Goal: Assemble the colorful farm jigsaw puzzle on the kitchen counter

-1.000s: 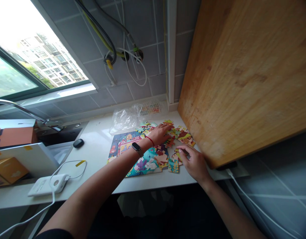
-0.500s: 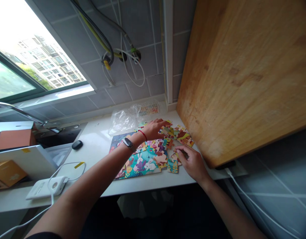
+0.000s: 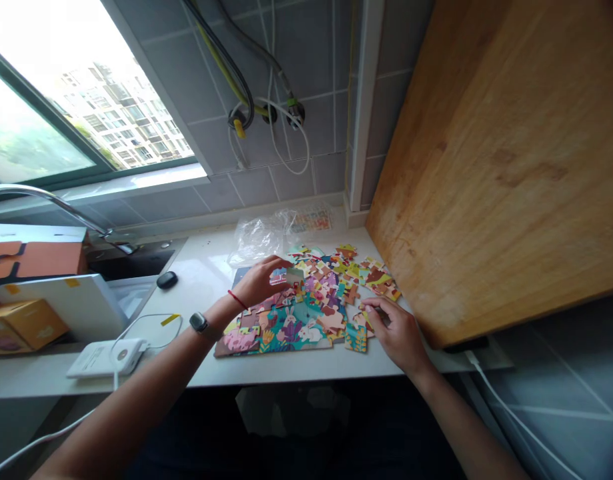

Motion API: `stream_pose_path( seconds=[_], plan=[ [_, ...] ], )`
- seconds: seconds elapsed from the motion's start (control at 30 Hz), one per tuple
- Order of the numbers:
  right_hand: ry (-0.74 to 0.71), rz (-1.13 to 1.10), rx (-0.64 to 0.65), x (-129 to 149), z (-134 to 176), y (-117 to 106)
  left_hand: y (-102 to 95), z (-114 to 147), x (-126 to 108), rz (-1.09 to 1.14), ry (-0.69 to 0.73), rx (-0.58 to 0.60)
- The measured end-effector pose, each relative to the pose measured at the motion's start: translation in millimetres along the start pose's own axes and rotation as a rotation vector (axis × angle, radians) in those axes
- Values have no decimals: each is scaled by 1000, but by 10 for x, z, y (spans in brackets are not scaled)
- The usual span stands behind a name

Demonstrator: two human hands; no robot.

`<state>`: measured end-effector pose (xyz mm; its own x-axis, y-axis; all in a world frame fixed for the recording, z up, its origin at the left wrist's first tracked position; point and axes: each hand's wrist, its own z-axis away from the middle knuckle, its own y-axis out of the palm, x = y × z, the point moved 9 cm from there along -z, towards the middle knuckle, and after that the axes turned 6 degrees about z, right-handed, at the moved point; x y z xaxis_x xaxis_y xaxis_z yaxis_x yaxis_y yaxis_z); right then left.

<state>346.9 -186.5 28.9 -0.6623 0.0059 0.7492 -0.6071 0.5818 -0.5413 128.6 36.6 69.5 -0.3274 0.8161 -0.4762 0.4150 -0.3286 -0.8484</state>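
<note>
My left hand (image 3: 263,283) is over the upper left part of a colourful jigsaw puzzle (image 3: 286,327) with rabbits and plants on it. Its thumb and fingers pinch a pale puzzle piece (image 3: 295,275). My right hand (image 3: 397,333) rests at the right side, beside loose puzzle pieces (image 3: 355,272). Its fingers are curled together, and whatever may lie between them is hidden. Just left of that hand, a teal piece with orange leaves (image 3: 356,337) lies near the counter's front edge.
Crumpled clear plastic (image 3: 259,239) and a printed sheet (image 3: 314,219) lie behind the puzzle. A large wooden board (image 3: 506,167) leans at the right. Leftward are a black mouse (image 3: 167,280), a white power bank (image 3: 106,358) with a cable, boxes (image 3: 31,323) and a faucet (image 3: 61,200).
My left hand has moved left from the loose pieces to the puzzle's upper left, and a pale piece now shows in its fingers. My right hand stays nearly in place. The view has shifted slightly.
</note>
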Motion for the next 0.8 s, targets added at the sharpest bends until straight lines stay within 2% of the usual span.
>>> stream_pose_path(
  seconds=[0.17, 0.37, 0.47, 0.6, 0.7, 0.8],
  plan=[
    [-72, 62, 21, 51, 6, -3, 55, 483, 162, 64, -76, -124],
    [-335, 222, 27, 331, 61, 92, 152, 725, 164, 167, -56, -165],
    [-434, 273, 99, 569, 91, 289, 176, 781, 156, 186, -45, -180],
    [-505, 339, 331, 914, 152, 699, 204, 819, 149, 194, -20, -184],
    [-529, 357, 397, 1097, 162, 901, 197, 838, 156, 224, -4, -188],
    [-521, 357, 436, 1153, 129, 1063, 172, 860, 175, 251, 7, -198]
  ],
)
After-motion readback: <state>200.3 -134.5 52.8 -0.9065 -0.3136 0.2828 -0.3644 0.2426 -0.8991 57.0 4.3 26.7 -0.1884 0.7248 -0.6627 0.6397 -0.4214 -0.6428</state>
